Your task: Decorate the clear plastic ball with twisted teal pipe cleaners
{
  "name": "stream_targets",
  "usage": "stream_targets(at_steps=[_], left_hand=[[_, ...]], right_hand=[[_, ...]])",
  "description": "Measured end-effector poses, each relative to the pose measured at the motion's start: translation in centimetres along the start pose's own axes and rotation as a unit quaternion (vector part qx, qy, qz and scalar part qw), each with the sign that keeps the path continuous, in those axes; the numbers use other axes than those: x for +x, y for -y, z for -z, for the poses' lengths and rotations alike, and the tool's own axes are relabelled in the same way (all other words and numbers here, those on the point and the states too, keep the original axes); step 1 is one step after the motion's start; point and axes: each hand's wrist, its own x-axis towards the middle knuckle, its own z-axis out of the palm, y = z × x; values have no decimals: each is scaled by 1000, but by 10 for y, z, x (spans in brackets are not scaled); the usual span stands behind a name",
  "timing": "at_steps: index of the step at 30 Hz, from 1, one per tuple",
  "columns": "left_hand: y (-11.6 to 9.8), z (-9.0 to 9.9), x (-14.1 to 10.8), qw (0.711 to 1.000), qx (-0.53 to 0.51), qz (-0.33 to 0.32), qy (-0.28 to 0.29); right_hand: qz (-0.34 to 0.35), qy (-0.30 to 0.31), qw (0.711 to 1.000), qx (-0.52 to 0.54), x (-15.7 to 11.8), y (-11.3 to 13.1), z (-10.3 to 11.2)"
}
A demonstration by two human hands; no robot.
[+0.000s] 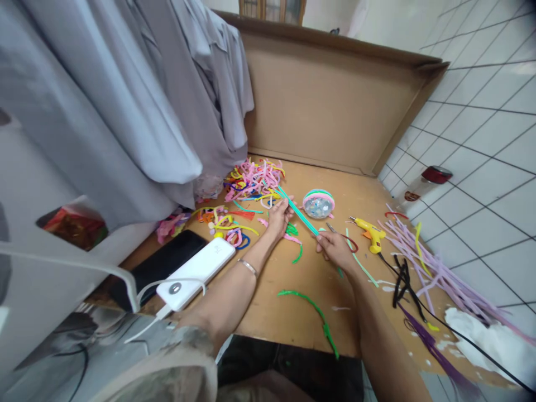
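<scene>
Between my hands stretches a bundle of teal pipe cleaners (302, 216), held slanting above the table. My left hand (280, 216) is closed around its upper part, near a heap of pink, yellow and blue pipe cleaners (257, 180). Lower down, my right hand (334, 249) pinches the other end. Just beyond the bundle sits a round clear ornament (319, 204) with a green and pink fuzzy rim. Green pipe cleaner pieces (292, 229) lie under the left hand. Closer to me rests a curved green pipe cleaner (320, 312).
A yellow glue gun (370, 233) lies on the right beside lilac pipe cleaners (435, 268), black pipe cleaners (402, 282) and white wadding (488, 340). On the left are a white power bank (196, 273) with a cable and a black phone (165, 268). Cardboard (326, 100) stands behind.
</scene>
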Motion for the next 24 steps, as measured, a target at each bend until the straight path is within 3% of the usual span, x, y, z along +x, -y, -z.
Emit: stream_targets(at_steps=[13,24], left_hand=[[-4,4,4,999,-29,-19,-13],[-8,3,6,996,-77,-40,-32]], right_hand=[[3,-6,1000,-30,-5,8,18],[-26,40,997,-56,7,21,45]])
